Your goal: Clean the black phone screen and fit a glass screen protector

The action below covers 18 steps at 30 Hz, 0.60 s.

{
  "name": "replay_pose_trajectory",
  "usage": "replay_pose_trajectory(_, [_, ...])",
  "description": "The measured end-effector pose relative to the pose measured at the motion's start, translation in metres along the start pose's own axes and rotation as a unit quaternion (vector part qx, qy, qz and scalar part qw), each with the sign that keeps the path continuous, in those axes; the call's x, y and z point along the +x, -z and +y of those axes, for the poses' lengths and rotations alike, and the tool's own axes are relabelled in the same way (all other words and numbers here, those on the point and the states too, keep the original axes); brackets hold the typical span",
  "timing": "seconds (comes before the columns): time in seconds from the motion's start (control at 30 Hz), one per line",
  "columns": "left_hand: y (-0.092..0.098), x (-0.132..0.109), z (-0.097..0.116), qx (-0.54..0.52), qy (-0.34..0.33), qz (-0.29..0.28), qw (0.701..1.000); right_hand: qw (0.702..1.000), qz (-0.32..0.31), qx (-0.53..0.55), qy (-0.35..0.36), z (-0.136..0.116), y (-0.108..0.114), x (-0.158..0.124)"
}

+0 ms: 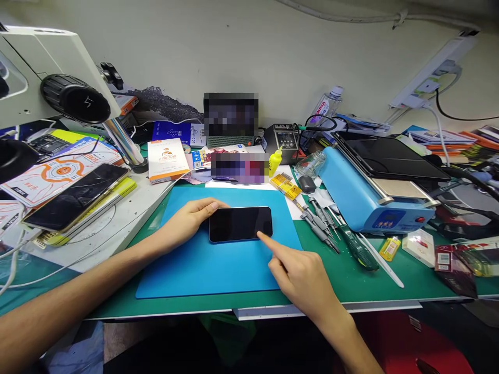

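A smartphone [240,224] with a dark screen lies sideways on the blue mat [218,270]. My left hand [200,212] grips its left end, the thumb along the upper left corner and the other fingers partly hidden. From the lower right, my right hand [302,267] reaches in with the index finger stretched out. That fingertip is at the lower right part of the screen and seems to touch it. The thumb hangs apart below, the remaining fingers are curled, and nothing is held in this hand.
Several screwdrivers [320,228], a green-handled tool [357,248] and a white stick [382,262] lie right of the mat. Beyond them stands a blue machine [351,192] with a black tablet-like panel [393,156] on top. A microscope stand [123,140] and another phone [78,197] occupy the left.
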<state>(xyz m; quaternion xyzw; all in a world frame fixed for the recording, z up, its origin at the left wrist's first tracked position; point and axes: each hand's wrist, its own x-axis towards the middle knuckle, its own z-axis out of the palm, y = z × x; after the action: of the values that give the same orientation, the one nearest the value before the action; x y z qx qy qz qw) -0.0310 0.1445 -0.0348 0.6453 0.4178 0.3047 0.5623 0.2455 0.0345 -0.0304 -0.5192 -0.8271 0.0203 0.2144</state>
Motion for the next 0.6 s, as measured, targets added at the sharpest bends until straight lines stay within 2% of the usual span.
replay_pose_trajectory(0.13, [0.000,0.000,0.000,0.003,0.000,-0.004,1.000,0.996,0.059,-0.017,-0.070,0.004,-0.002,0.001])
replay_pose_trajectory(0.27, [0.000,0.000,-0.001,0.006,0.002,-0.002,1.000,0.993,0.044,-0.038,-0.104,0.006,0.000,0.009])
replay_pose_trajectory(0.43, [0.000,0.000,-0.001,0.013,-0.004,0.000,1.000,0.992,0.034,-0.061,-0.103,0.012,-0.001,0.022])
replay_pose_trajectory(0.6, [0.000,0.000,-0.001,0.015,-0.003,-0.002,1.000,0.992,0.053,-0.101,-0.062,0.015,-0.007,0.022])
